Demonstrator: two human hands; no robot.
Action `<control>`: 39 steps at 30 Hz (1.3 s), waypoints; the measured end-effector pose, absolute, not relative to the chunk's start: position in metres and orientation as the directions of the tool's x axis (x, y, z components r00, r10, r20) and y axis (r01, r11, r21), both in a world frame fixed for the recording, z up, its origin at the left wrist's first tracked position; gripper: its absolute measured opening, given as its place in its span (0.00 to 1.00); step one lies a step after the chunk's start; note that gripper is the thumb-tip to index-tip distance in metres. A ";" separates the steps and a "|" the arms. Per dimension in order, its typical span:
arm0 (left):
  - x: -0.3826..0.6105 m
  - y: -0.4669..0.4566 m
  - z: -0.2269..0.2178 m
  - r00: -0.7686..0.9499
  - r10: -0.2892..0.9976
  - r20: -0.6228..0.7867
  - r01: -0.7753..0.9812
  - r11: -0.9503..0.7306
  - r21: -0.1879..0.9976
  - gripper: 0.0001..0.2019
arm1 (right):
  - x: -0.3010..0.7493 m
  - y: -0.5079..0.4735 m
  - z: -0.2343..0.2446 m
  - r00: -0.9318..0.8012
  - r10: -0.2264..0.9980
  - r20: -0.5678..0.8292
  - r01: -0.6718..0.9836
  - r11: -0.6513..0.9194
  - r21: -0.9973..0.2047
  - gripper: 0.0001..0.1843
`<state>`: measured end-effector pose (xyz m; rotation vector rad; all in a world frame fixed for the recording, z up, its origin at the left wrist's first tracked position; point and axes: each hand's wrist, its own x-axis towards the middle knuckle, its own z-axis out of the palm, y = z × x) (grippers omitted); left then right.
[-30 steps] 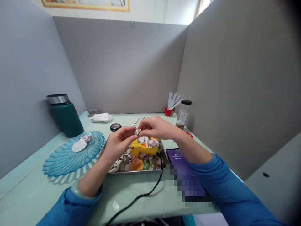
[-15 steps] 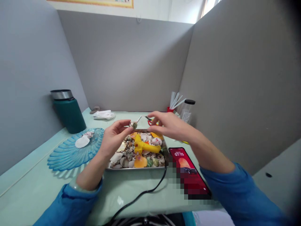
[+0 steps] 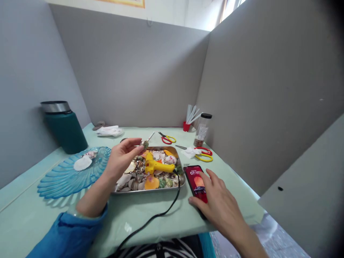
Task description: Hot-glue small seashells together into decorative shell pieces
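My left hand (image 3: 122,157) pinches a small greenish shell (image 3: 145,144) above the tray's far left edge; a thin white stick (image 3: 151,136) juts up from it. Over the lower part of a phone (image 3: 195,181) with a lit red screen, my right hand (image 3: 215,197) is open, thumb at one side and fingers spread across the other. Whether it touches the phone I cannot tell. The metal tray (image 3: 150,192) is full of assorted seashells (image 3: 131,184). On top of them lies a yellow glue gun (image 3: 158,166).
A blue shell-shaped plate (image 3: 53,184) holds a white shell (image 3: 82,163). Behind it stands a green bottle (image 3: 63,130). Farther right are two pairs of scissors (image 3: 167,139), a red cup (image 3: 186,126) of white sticks and a clear jar (image 3: 202,130). A black cord (image 3: 150,218) crosses the table front.
My right hand has moved from above the tray's far right corner down and toward me, over the phone. My left hand still holds the shell. The view has shifted slightly right.
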<state>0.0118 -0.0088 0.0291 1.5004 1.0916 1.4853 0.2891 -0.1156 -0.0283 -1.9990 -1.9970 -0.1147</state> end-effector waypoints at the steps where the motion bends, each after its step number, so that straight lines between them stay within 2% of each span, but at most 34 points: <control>1: 0.012 -0.009 0.029 -0.033 0.933 0.359 0.067 -0.357 0.932 0.22 | 0.287 -0.113 -0.031 0.025 0.961 0.275 0.987 0.020 -0.161 0.34; 5: 0.011 -0.011 0.031 -0.030 0.939 0.343 0.047 -0.342 0.939 0.22 | 0.285 -0.105 -0.032 0.035 0.962 0.271 0.988 0.008 -0.156 0.31; 14: 0.010 -0.012 0.030 0.008 0.939 0.344 0.040 -0.344 0.938 0.21 | 0.339 -0.081 -0.027 0.116 0.981 0.155 0.987 -0.097 -0.125 0.34; 17: 0.012 -0.013 0.030 0.023 0.941 0.338 0.035 -0.339 0.940 0.21 | 0.342 -0.080 -0.015 0.134 0.976 0.170 0.988 -0.119 -0.097 0.33; 18: 0.013 -0.013 0.030 0.028 0.943 0.331 0.038 -0.332 0.942 0.21 | 0.336 -0.080 -0.008 0.101 0.974 0.202 0.991 -0.082 -0.103 0.33; 20: 0.014 -0.012 0.030 0.039 0.947 0.320 0.054 -0.321 0.945 0.20 | 0.311 -0.080 0.012 -0.070 0.949 0.308 0.980 0.123 -0.154 0.31; 22: 0.014 -0.011 0.029 0.036 0.945 0.325 0.074 -0.327 0.942 0.19 | 0.275 -0.074 0.035 -0.229 0.883 0.409 0.917 0.336 -0.213 0.27; 24: 0.012 -0.009 0.027 0.000 0.936 0.353 0.078 -0.351 0.933 0.20 | 0.236 -0.058 0.054 -0.359 0.824 0.439 0.827 0.498 -0.259 0.23; 29: 0.003 -0.003 0.027 -0.141 0.912 0.385 0.051 -0.382 0.923 0.21 | 0.166 0.011 0.070 -0.523 0.761 0.383 0.661 0.646 -0.381 0.30; 31: 0.000 -0.001 0.028 -0.153 0.917 0.368 0.025 -0.368 0.929 0.21 | 0.156 0.031 0.065 -0.625 0.693 0.358 0.545 0.716 -0.435 0.25; 34: 0.000 0.000 0.029 -0.143 0.926 0.349 -0.009 -0.354 0.935 0.20 | 0.153 0.042 0.058 -0.624 0.666 0.408 0.477 0.739 -0.476 0.18; 39: 0.001 0.000 0.027 -0.167 0.928 0.332 -0.018 -0.340 0.940 0.20 | 0.153 0.038 0.055 -0.567 0.699 0.435 0.502 0.712 -0.490 0.17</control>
